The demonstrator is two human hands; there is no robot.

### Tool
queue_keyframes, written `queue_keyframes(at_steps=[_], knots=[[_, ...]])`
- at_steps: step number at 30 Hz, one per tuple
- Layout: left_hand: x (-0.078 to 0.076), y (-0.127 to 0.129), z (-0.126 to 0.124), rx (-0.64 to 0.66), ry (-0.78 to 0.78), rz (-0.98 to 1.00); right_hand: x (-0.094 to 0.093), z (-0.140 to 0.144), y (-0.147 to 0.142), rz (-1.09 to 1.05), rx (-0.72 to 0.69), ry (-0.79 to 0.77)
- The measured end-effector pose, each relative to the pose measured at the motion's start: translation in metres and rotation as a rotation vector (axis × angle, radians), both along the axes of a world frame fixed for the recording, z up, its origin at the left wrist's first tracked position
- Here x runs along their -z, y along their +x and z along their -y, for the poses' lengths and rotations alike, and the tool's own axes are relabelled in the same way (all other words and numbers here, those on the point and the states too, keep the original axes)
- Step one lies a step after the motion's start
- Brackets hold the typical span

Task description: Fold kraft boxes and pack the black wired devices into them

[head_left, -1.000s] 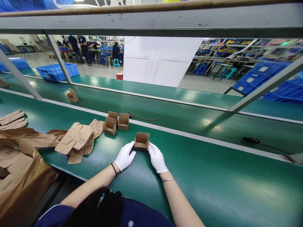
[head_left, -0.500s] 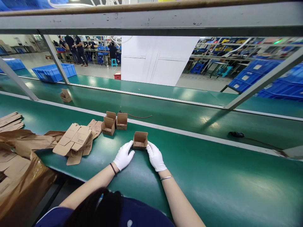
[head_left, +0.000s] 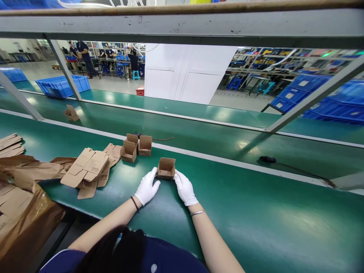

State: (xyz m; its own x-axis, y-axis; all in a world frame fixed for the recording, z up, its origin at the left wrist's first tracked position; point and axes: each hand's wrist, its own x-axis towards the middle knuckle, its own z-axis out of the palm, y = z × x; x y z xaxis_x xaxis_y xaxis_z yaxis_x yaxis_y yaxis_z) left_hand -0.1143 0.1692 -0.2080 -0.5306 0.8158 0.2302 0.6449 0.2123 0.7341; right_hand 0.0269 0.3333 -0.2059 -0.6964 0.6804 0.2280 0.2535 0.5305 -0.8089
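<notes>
A small open cardboard box (head_left: 166, 168) sat on the green belt's near strip, between both gloved hands: left hand (head_left: 147, 187) and right hand (head_left: 185, 188) fingertips pressed against its sides, equally near.

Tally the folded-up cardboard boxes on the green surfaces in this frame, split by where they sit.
Box between the left hand and right hand: 1
Boxes grouped beside the flat cardboard: 3
Box on the far belt: 1
Total: 5

White gloves cover the left hand (head_left: 147, 187) and right hand (head_left: 185, 188); a dark wristband, a thin silver bangle, bare forearms, navy top at frame bottom.
</notes>
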Motion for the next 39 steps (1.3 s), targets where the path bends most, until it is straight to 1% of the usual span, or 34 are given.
queue_keyframes(at_steps=[1,3,5,6,7,8,9,10,11,13,14,15,16,19,21,23,25,27,29,31,33,35,36,37,39], knots=[[0.001,0.000,0.000,-0.010,0.011,0.000,-0.001,0.001,0.000,-0.001,-0.011,-0.001],[0.002,0.002,0.002,-0.075,0.061,-0.048,-0.002,0.004,0.000,-0.016,-0.017,-0.029],[0.000,0.005,0.006,-0.159,0.156,-0.152,-0.003,0.006,0.000,-0.036,0.028,-0.102],[-0.002,0.007,0.009,-0.180,0.218,-0.213,-0.003,0.006,0.001,-0.045,0.060,-0.151],[-0.005,0.010,0.011,-0.171,0.282,-0.273,-0.004,0.005,0.004,-0.052,0.092,-0.203],[-0.008,0.014,0.014,-0.123,0.343,-0.329,-0.005,0.002,0.007,-0.057,0.116,-0.248],[-0.012,0.018,0.016,-0.031,0.386,-0.380,-0.007,-0.002,0.011,-0.060,0.128,-0.280],[-0.015,0.023,0.018,0.106,0.398,-0.425,-0.010,-0.009,0.017,-0.056,0.141,-0.293],[-0.018,0.027,0.018,0.275,0.373,-0.460,-0.014,-0.019,0.024,-0.032,0.166,-0.282],[-0.023,0.036,0.016,0.627,0.221,-0.486,-0.023,-0.049,0.039,0.065,0.258,-0.228],[-0.024,0.040,0.014,0.750,0.135,-0.482,-0.028,-0.069,0.048,0.123,0.315,-0.204],[-0.024,0.042,0.012,0.815,0.071,-0.475,-0.034,-0.092,0.057,0.176,0.375,-0.186],[-0.024,0.044,0.010,0.826,0.040,-0.468,-0.040,-0.116,0.066,0.218,0.432,-0.175],[-0.024,0.046,0.008,0.710,0.060,-0.450,-0.063,-0.184,0.094,0.314,0.597,-0.135],[-0.027,0.048,0.009,0.668,0.059,-0.441,-0.079,-0.217,0.108,0.389,0.705,-0.099],[-0.031,0.051,0.010,0.668,0.037,-0.438,-0.089,-0.243,0.115,0.462,0.797,-0.071],[-0.036,0.055,0.007,0.669,0.013,-0.443,-0.090,-0.266,0.118,0.519,0.874,-0.031],[-0.038,0.057,0.002,0.639,-0.006,-0.450,-0.082,-0.289,0.119,0.536,0.924,0.041],[-0.038,0.059,-0.002,0.591,-0.022,-0.455,-0.071,-0.311,0.118,0.554,0.912,0.124],[-0.038,0.060,-0.006,0.550,-0.033,-0.461,-0.064,-0.331,0.114,0.640,0.815,0.183],[-0.038,0.060,-0.010,0.537,-0.037,-0.464,-0.066,-0.347,0.108,0.754,0.698,0.184],[-0.038,0.061,-0.013,0.543,-0.027,-0.464,-0.076,-0.354,0.102,0.820,0.630,0.133],[-0.038,0.062,-0.013,0.546,-0.017,-0.464,-0.083,-0.352,0.100,0.828,0.617,0.110],[-0.037,0.063,-0.013,0.545,-0.002,-0.468,-0.091,-0.347,0.099,0.824,0.612,0.096],[-0.032,0.063,-0.009,0.521,0.040,-0.484,-0.107,-0.327,0.100,0.797,0.593,0.076]])
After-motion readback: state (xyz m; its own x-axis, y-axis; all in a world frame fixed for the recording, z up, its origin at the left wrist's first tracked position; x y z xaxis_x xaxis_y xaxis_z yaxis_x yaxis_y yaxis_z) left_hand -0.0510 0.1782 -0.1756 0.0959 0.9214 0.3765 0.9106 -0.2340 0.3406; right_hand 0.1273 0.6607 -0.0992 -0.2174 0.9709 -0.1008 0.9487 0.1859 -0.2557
